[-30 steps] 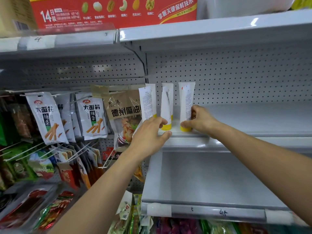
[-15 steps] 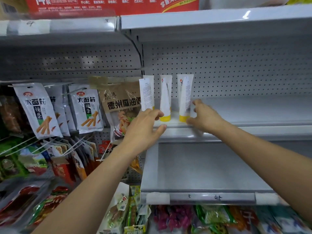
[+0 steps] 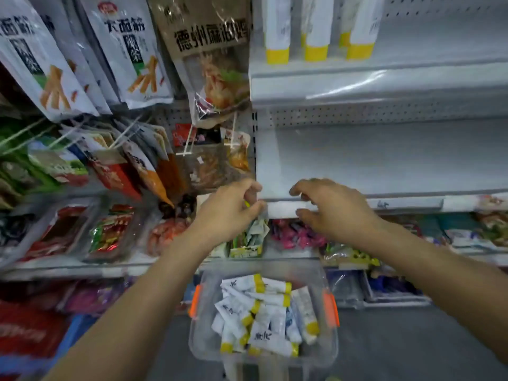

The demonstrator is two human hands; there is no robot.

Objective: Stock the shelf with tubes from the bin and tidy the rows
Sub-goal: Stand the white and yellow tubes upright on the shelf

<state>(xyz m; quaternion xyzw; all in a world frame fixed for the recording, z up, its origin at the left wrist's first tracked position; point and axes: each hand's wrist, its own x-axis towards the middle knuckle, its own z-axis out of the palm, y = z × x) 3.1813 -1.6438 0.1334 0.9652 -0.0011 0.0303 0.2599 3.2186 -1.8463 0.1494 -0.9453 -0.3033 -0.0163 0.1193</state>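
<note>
A clear plastic bin (image 3: 331,350) with orange latches sits low in the middle, holding several white tubes (image 3: 264,317) with yellow caps lying loose. On the upper white shelf (image 3: 384,78) stand tubes (image 3: 316,28) upright on their yellow caps, in a row at the shelf's left end. My left hand (image 3: 228,210) and my right hand (image 3: 330,207) hang in front of the lower shelf's front edge, above the bin. Both have loosely curled fingers and hold nothing.
The lower white shelf (image 3: 384,160) has a bare surface. Hanging snack bags (image 3: 132,50) fill the pegboard on the left. Packaged goods (image 3: 291,235) line the shelf under my hands. Grey floor lies to the right of the bin.
Both hands have left the upright tubes and dropped from the upper shelf to the lower shelf's edge. The view has tilted down, bringing the bin into sight.
</note>
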